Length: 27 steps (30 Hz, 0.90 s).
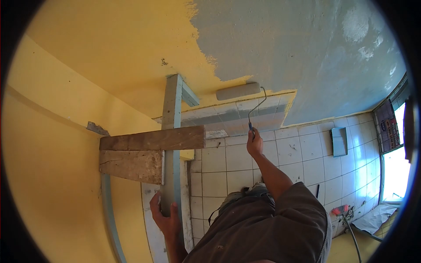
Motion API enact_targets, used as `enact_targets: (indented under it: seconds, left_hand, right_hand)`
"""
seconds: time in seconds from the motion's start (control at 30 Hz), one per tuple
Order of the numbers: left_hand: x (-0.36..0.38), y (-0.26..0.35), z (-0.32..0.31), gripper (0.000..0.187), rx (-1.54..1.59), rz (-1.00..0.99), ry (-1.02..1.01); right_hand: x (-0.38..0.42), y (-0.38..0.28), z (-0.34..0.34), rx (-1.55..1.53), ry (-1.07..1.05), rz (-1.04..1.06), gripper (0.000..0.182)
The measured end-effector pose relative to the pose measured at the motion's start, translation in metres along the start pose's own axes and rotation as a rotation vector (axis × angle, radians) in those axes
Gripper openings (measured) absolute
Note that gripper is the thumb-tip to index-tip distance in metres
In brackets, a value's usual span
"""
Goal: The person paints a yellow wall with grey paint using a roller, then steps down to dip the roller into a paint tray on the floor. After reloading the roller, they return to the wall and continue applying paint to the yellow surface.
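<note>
My right hand (pixel 255 143) is closed around the handle of a paint roller (pixel 238 91). Its bent wire frame runs up to a long grey sleeve, which lies against the wall at the lower edge of the yellow paint. Grey paint (pixel 272 48) covers the wall on the right, with a ragged border against the yellow paint (pixel 144 39) on the left. My left hand (pixel 167 219) wraps around a grey wooden post (pixel 171 105), thumb on one side and fingers on the other, below two brown boards (pixel 153 139) fixed across it.
White tiles (pixel 241 158) cover the floor beneath me. A blue-grey paint tray (pixel 339 142) lies on them to the right. Nearer the bright doorway (pixel 394 175) are a red-and-grey object (pixel 340 210), a hose (pixel 353 236) and a crumpled sheet (pixel 375 219).
</note>
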<state>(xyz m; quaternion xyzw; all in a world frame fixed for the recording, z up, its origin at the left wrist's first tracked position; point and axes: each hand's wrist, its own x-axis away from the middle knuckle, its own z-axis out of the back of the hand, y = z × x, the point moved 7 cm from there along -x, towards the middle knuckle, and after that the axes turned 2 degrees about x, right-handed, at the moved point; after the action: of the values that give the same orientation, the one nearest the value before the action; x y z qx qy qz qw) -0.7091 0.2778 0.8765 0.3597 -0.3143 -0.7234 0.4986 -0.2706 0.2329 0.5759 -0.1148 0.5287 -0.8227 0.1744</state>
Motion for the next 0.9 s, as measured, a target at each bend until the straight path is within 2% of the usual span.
enact_targets:
  seconds: [0.07,0.17,0.4,0.47,0.57,0.63,0.8,0.9]
  left_hand:
    - [0.000,0.005,-0.001,0.059,0.101,0.019,0.019]
    - [-0.001,0.010,-0.001,0.059,0.157,0.012,0.014]
    - [0.001,-0.004,0.002,0.056,0.127,-0.002,0.005]
    - [0.000,-0.004,0.002,0.055,0.091,-0.005,0.005]
    - [0.000,-0.001,0.002,0.056,0.091,0.018,0.003]
    - [-0.001,0.001,0.000,0.056,0.115,0.021,0.013]
    - [0.000,-0.002,0.000,0.057,0.146,0.044,0.014]
    - [0.000,-0.001,0.000,0.058,0.158,0.059,0.025]
  right_hand:
    - [-0.004,-0.012,0.000,-0.011,-0.001,-0.006,0.041]
    - [-0.013,-0.037,0.007,-0.050,0.068,0.091,0.041]
    - [-0.027,-0.071,0.014,-0.049,0.089,0.129,0.040]
    - [-0.028,-0.059,0.007,-0.035,0.089,0.123,0.039]
    - [-0.019,-0.034,0.007,-0.030,0.159,0.230,0.038]
    - [-0.016,-0.004,-0.005,0.026,0.024,0.075,0.038]
    - [-0.010,0.021,-0.014,0.035,0.028,0.043,0.038]
    - [-0.011,0.014,-0.013,0.032,0.022,0.025,0.038]
